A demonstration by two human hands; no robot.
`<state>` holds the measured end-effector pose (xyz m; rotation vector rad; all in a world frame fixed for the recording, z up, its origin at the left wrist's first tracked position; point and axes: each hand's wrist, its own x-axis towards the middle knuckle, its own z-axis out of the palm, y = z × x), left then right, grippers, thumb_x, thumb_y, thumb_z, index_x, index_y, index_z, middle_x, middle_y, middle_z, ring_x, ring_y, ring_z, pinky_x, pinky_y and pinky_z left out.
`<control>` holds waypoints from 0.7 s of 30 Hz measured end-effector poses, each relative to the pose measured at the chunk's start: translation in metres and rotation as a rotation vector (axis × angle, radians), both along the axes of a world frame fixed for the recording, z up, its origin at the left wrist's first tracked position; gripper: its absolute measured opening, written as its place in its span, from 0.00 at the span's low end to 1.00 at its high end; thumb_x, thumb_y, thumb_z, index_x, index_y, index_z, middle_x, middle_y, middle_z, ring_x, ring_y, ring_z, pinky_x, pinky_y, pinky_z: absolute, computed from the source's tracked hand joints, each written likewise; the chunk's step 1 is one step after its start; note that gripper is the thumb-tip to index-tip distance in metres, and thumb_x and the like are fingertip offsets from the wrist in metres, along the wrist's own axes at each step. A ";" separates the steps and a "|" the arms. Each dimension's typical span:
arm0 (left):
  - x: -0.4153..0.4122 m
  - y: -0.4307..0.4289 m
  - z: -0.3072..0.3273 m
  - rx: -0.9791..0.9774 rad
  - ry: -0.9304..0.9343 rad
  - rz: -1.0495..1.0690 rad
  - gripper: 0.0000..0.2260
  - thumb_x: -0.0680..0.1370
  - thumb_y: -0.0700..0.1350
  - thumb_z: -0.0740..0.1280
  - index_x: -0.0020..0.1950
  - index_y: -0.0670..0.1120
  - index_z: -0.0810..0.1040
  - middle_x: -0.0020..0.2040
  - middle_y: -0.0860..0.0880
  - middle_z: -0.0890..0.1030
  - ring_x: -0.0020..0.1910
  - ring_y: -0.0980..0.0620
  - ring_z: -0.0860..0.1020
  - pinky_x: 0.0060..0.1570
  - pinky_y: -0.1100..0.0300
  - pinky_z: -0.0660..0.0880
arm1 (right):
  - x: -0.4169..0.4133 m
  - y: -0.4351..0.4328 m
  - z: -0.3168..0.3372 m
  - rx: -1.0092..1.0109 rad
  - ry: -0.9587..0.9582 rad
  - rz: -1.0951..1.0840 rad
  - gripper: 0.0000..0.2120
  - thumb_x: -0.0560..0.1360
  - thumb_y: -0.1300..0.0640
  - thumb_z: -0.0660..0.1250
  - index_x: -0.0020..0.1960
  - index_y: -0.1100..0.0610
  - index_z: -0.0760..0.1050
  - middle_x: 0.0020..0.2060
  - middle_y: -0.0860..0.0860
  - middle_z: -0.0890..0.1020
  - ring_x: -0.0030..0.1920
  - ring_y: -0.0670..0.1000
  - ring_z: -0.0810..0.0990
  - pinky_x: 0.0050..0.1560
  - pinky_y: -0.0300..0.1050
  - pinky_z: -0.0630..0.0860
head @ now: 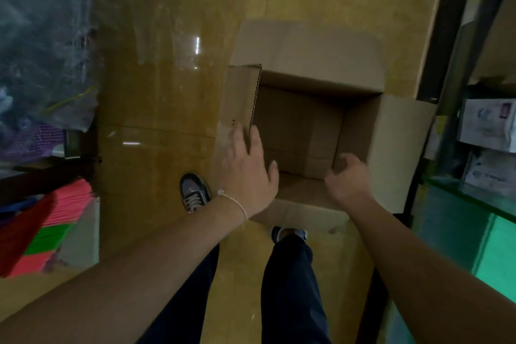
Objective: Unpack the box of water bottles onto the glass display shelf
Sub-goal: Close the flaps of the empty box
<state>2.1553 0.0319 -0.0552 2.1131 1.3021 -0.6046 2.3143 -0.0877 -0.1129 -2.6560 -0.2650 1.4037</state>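
Note:
A brown cardboard box (360,131) stands open on the floor in front of me, its flaps folded outward. Only bare cardboard shows inside; no bottle is visible. My left hand (248,173) hovers over the box's near left corner, fingers spread, next to the upright left flap (241,98). It holds nothing. My right hand (349,179) is at the near edge of the box with fingers curled loosely, and nothing shows in it. The glass display shelf (469,198) with its green edge stands at the right.
The floor (167,98) is glossy yellow-brown. A dark shelf post (444,36) rises just right of the box. Packaged goods (487,126) sit on the right shelving. Plastic bags (42,45) and pink and green stacks (61,220) crowd the left. My feet stand just behind the box.

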 end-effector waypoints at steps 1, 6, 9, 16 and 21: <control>0.008 -0.008 -0.007 -0.019 0.011 -0.025 0.35 0.82 0.57 0.56 0.80 0.45 0.42 0.80 0.40 0.45 0.78 0.40 0.49 0.75 0.47 0.55 | 0.005 -0.006 -0.001 0.000 0.008 -0.013 0.26 0.77 0.57 0.68 0.74 0.55 0.67 0.67 0.58 0.74 0.56 0.58 0.79 0.55 0.50 0.79; 0.033 -0.025 -0.053 -0.100 0.063 -0.130 0.34 0.82 0.55 0.57 0.80 0.48 0.40 0.80 0.41 0.43 0.79 0.41 0.45 0.77 0.46 0.52 | 0.022 -0.035 -0.012 -0.005 0.023 -0.061 0.27 0.77 0.56 0.68 0.74 0.55 0.67 0.67 0.59 0.74 0.59 0.59 0.79 0.60 0.54 0.79; 0.040 -0.023 -0.078 -0.143 0.122 -0.180 0.33 0.82 0.54 0.56 0.81 0.49 0.41 0.80 0.42 0.44 0.79 0.42 0.45 0.77 0.45 0.53 | 0.027 -0.048 -0.022 0.010 0.017 -0.105 0.28 0.77 0.58 0.68 0.75 0.57 0.66 0.70 0.59 0.72 0.66 0.59 0.75 0.67 0.53 0.74; 0.053 -0.015 -0.113 -0.186 0.248 -0.212 0.32 0.82 0.52 0.59 0.81 0.48 0.46 0.80 0.42 0.47 0.79 0.40 0.51 0.75 0.46 0.59 | 0.038 -0.073 -0.039 0.063 -0.093 -0.125 0.22 0.80 0.56 0.64 0.73 0.58 0.67 0.67 0.58 0.72 0.64 0.57 0.74 0.65 0.51 0.73; 0.080 -0.046 -0.100 -0.118 0.175 -0.370 0.32 0.81 0.50 0.59 0.80 0.45 0.49 0.80 0.38 0.46 0.79 0.39 0.47 0.77 0.47 0.53 | 0.050 -0.089 -0.040 0.055 -0.091 -0.184 0.27 0.81 0.49 0.63 0.76 0.58 0.63 0.71 0.58 0.68 0.68 0.59 0.70 0.68 0.52 0.70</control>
